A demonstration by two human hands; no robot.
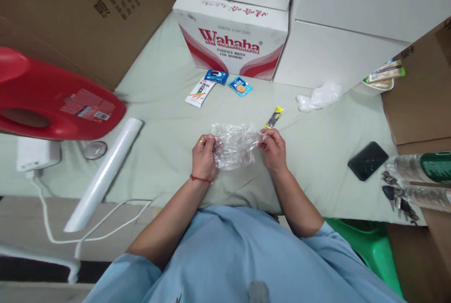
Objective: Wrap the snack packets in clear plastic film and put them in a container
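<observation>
A crinkled clear plastic bag [234,145] is stretched between my two hands above the table's near edge. My left hand [204,155] pinches its left side, fingers closed. At its upper right corner, my right hand [274,149] grips the bag between thumb and fingers. Just beyond the right hand lies a small yellow and dark snack packet [274,117]. Farther back are a white snack packet [200,92], a dark blue packet [216,76] and a light blue packet [240,86].
A Wahaha water carton [232,40] stands at the back beside white boxes [338,54]. On the left are a red jug [52,96], a white roll [105,171] and a power strip [38,153]. Crumpled white plastic [320,97], a black phone [368,160], keys [398,197] and bottles [408,167] lie right.
</observation>
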